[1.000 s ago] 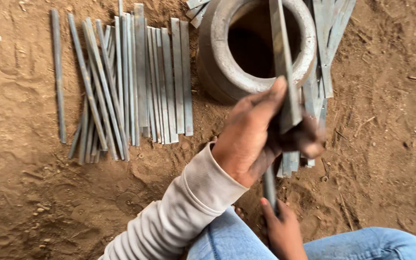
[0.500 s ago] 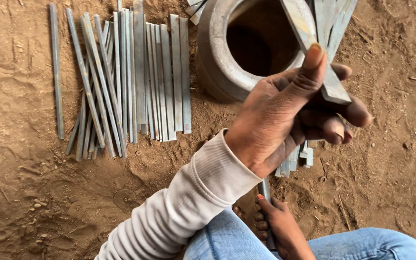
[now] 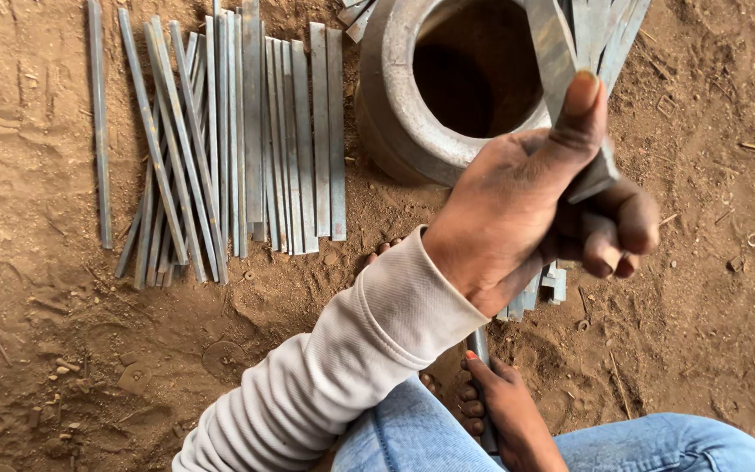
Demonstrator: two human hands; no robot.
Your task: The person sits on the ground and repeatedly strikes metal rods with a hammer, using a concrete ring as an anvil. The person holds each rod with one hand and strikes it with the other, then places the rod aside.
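Grey metal strip sits pinched in the left hand, fingers curled shut around it, right of centre before a heavy ring. More strips lie upper left (on bare dirt). Right hand unseen.

Open dirt to the left and right, crowded middle

Bare dirt floor lies open at lower left and along the right edge, where a hand could pass freely. The row of flat metal strips covers the upper left, with a narrow dirt gap between it and the heavy metal ring. The raised left hand, gripping a metal strip, blocks the way to the ring's open hollow and the strips behind it.
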